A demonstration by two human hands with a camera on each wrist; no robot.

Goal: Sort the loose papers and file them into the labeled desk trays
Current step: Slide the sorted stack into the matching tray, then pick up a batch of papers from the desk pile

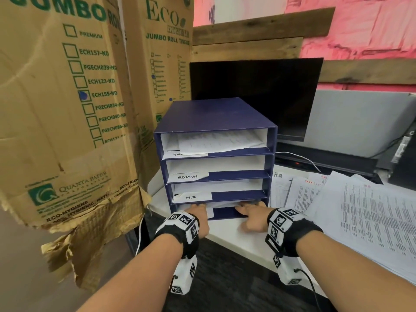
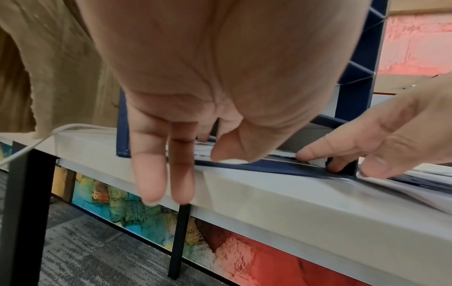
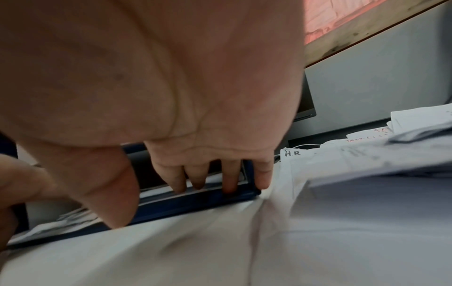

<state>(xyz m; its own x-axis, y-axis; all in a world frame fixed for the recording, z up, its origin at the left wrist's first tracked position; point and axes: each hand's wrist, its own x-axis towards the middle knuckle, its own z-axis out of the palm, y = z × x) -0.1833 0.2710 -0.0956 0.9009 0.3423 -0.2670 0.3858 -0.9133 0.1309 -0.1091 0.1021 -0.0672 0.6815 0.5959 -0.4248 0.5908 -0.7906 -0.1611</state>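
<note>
Right now my left hand (image 1: 198, 218) and my right hand (image 1: 252, 216) both reach into the bottom slot of the blue tray stack (image 1: 216, 115), fingers nearly straight and pressing on the sheets (image 1: 221, 204) lying there; neither is curled round anything that I can see. Those sheets lie flat, straight ahead of both hands, with their long side running into the slot, so I judge a level push would seat them. Its label is covered by my left hand, and how deep the sheets sit is hidden. Beside my right hand, the loose papers (image 1: 360, 212) are spread over the surface (image 1: 234, 231), nearer that hand.
</note>
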